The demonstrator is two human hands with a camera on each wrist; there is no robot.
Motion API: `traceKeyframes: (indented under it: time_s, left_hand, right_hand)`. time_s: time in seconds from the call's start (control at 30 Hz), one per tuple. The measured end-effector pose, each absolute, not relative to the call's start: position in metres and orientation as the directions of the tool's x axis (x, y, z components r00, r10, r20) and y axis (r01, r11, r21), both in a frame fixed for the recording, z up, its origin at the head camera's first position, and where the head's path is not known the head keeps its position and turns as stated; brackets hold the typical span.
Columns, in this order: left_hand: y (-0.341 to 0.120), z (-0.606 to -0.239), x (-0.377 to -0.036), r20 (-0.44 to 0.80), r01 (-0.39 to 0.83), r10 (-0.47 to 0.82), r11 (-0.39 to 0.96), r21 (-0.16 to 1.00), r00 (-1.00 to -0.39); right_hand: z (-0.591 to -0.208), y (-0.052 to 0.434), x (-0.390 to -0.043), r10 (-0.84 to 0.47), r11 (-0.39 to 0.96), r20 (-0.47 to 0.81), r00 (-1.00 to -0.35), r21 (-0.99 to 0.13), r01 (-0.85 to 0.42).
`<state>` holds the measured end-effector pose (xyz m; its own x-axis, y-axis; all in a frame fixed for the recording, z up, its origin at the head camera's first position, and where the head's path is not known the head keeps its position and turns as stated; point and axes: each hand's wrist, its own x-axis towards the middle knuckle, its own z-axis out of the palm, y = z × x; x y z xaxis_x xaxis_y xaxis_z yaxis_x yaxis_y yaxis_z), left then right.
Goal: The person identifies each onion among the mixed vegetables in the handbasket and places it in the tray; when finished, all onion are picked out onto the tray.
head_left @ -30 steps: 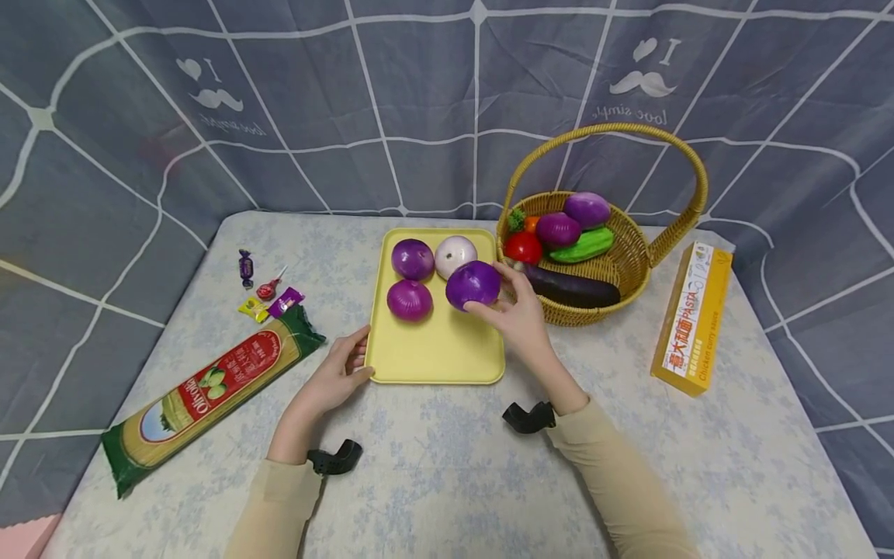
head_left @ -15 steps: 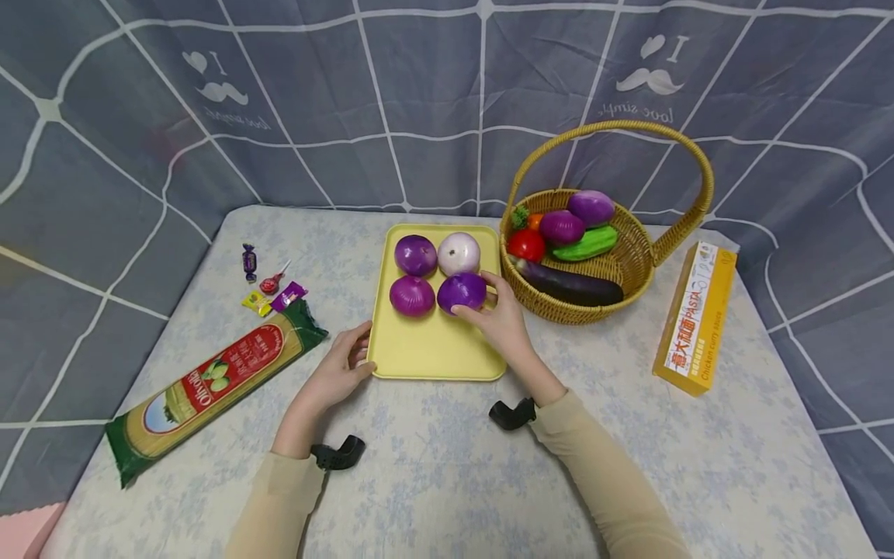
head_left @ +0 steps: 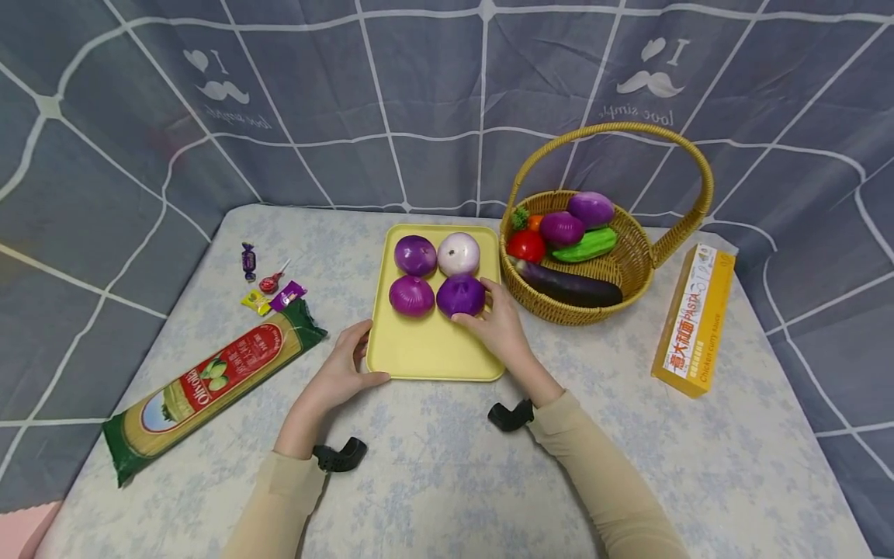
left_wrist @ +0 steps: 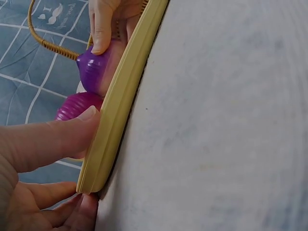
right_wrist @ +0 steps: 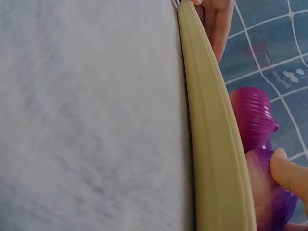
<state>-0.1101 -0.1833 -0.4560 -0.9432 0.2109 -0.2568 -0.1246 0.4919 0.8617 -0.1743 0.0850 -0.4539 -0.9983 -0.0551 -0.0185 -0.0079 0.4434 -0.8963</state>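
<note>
A yellow tray (head_left: 436, 353) bears several onions. My right hand (head_left: 501, 330) holds a dark purple onion (head_left: 459, 295), thumb on its near side and fingers on its right. That onion sits at the right of the front row and has a pale underside in the left wrist view. Beside it is a ribbed magenta onion (head_left: 411, 296). Behind stand another purple onion (head_left: 415, 255) and a white onion (head_left: 458, 255). My left hand (head_left: 338, 369) grips the tray's near left corner, with the thumb (left_wrist: 62, 139) along one side and fingertips at the other.
Right of the tray stands a wicker basket (head_left: 559, 313) with an eggplant (head_left: 569, 286), tomato and other vegetables. A pasta box (head_left: 694, 318) lies farther right. At left are a spaghetti bag (head_left: 213, 388), wrapped candies (head_left: 286, 296) and a lollipop (head_left: 269, 282).
My right hand has lowered the dark purple onion leftward onto the tray, beside the magenta one, and its tip now points up. My left thumb has slid along the tray's near edge.
</note>
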Motion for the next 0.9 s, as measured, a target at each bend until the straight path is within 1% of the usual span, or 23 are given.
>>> traceKeyframes:
  time_s: [0.17,0.23,0.37,0.5,0.67,0.8,0.9]
  left_hand:
    - [-0.183,-0.456,-0.11,-0.27,-0.134,0.208,0.502,0.854,-0.94]
    - [-0.184,-0.457,-0.11,-0.273,-0.137,0.208,0.503,0.853,-0.939]
    - [-0.183,-0.456,-0.11,-0.275,-0.139,0.206,0.505,0.852,-0.939]
    - [-0.183,-0.456,-0.11,-0.272,-0.135,0.206,0.507,0.851,-0.94]
    - [-0.183,-0.456,-0.11,-0.264,-0.131,0.208,0.495,0.859,-0.942]
    - [-0.183,-0.456,-0.11,-0.261,-0.128,0.21,0.493,0.86,-0.942]
    - [-0.183,-0.456,-0.11,-0.26,-0.127,0.212,0.494,0.86,-0.942]
  right_hand:
    - [-0.45,0.084,-0.171,-0.058,0.54,0.004,-0.998,-0.841,-0.035]
    - [-0.445,0.085,-0.168,-0.059,0.559,0.003,-0.998,-0.828,-0.035]
    - [-0.429,0.09,-0.163,-0.077,0.554,0.03,-0.997,-0.83,-0.068]
    - [-0.407,0.101,-0.162,-0.068,0.513,0.119,-0.991,-0.848,-0.137]
    - [-0.385,0.122,-0.171,0.02,0.476,0.219,-0.976,-0.86,-0.183]
    - [-0.376,0.144,-0.184,0.106,0.462,0.229,-0.968,-0.873,-0.156]
    - [-0.373,0.16,-0.195,0.166,0.478,0.223,-0.961,-0.87,-0.12]
